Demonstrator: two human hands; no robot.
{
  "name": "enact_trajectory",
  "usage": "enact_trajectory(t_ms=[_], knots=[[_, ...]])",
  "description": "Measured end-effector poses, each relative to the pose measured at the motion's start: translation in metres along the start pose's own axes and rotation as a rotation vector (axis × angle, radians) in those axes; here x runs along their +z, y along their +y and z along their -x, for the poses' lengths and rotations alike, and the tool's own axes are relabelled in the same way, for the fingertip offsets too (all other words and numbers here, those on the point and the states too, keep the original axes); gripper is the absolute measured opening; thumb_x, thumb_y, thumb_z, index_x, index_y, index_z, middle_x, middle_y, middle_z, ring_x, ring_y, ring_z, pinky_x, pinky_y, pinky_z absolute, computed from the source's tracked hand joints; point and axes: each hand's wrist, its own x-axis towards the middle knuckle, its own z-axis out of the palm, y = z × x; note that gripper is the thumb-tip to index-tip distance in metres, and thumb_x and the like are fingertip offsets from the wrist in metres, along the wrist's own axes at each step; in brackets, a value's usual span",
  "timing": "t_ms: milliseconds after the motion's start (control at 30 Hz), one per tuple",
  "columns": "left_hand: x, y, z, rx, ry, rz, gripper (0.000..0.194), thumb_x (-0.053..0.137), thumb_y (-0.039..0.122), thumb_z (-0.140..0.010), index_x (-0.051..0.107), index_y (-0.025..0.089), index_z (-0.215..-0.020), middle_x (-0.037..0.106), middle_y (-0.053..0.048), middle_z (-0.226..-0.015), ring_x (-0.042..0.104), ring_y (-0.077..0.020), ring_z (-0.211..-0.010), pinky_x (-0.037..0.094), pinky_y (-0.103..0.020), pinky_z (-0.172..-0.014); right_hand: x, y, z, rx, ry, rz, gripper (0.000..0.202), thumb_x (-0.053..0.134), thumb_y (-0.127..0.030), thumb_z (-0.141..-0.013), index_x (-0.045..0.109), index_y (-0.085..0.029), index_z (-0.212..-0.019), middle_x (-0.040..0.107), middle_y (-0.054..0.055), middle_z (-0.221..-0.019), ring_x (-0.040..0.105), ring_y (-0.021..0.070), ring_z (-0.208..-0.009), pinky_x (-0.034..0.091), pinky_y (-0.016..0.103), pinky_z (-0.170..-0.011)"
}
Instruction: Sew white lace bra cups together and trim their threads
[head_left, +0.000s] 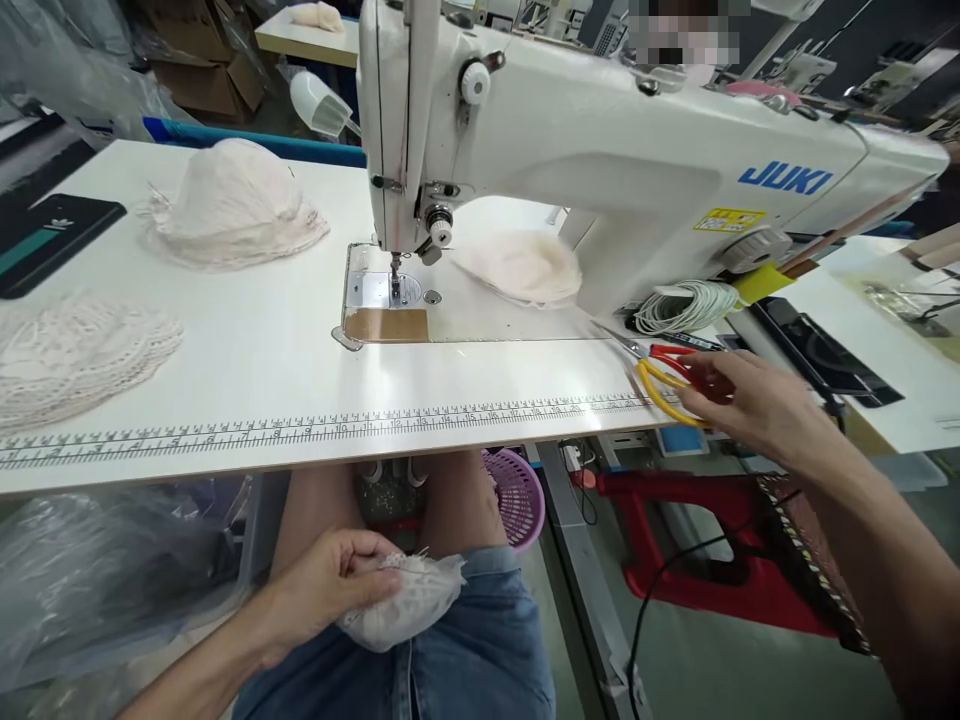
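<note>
White bench (262, 330), ruler scale (315, 432) along its front edge, supports a sewing machine (637, 140). Left hand (330, 585): fingers pinch the edge of a white fabric piece (424, 600), held over the lap, below and in front of the sewing machine. Right hand (761, 405): fingers are bent around the handles of red-and-yellow scissors (649, 385); whether they pass through the loops cannot be told. Scissor blades point toward the sewing machine's base, from its front right. Coiled white cord (686, 306) sits beside that base, just behind the scissors. Cream fabric cup (529, 268) rests under the sewing machine's arm, right of the needle. Left of the sewing machine are a mound of stacked cups (232, 200) and, farther left and nearer the front edge, a lace-edged pile (82, 350). Purple basket (521, 500) stands lower than the sewing machine, beneath bench level.
</note>
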Motion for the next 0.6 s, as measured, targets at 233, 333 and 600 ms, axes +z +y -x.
enact_trajectory(t_ms=[233,333,600], knots=[[-0.006,0.006,0.002,-0.008,-0.087,-0.111,0.032,0.072,0.039,-0.071,0.073,0.013,-0.089,0.071,-0.003,-0.075,0.057,-0.0132,-0.066,0.04,-0.019,-0.059,-0.012,-0.109,0.057,0.037,-0.294,-0.47,0.032,0.063,-0.036,-0.078,0.053,-0.023,-0.105,0.06,0.005,-0.091,0.061,0.0168,-0.073,0.051,0.026,-0.062],[-0.008,0.006,0.003,0.003,-0.124,-0.154,0.027,0.07,0.037,-0.074,0.074,0.014,-0.088,0.071,-0.002,-0.073,0.057,-0.0127,-0.064,0.04,-0.018,-0.057,0.007,-0.159,0.07,-0.035,-0.576,-0.621,0.044,0.073,-0.032,-0.068,0.056,-0.02,-0.107,0.062,0.008,-0.102,0.062,0.0224,-0.09,0.053,0.03,-0.075],[-0.015,-0.006,0.008,0.035,-0.134,-0.091,0.022,0.071,0.034,-0.073,0.074,0.015,-0.085,0.072,-0.001,-0.074,0.058,-0.0121,-0.065,0.041,-0.017,-0.058,0.048,-0.194,0.069,-0.116,-0.754,-0.706,0.031,0.072,-0.02,-0.064,0.064,-0.02,-0.094,0.067,0.004,-0.092,0.063,0.017,-0.079,0.048,0.022,-0.07]])
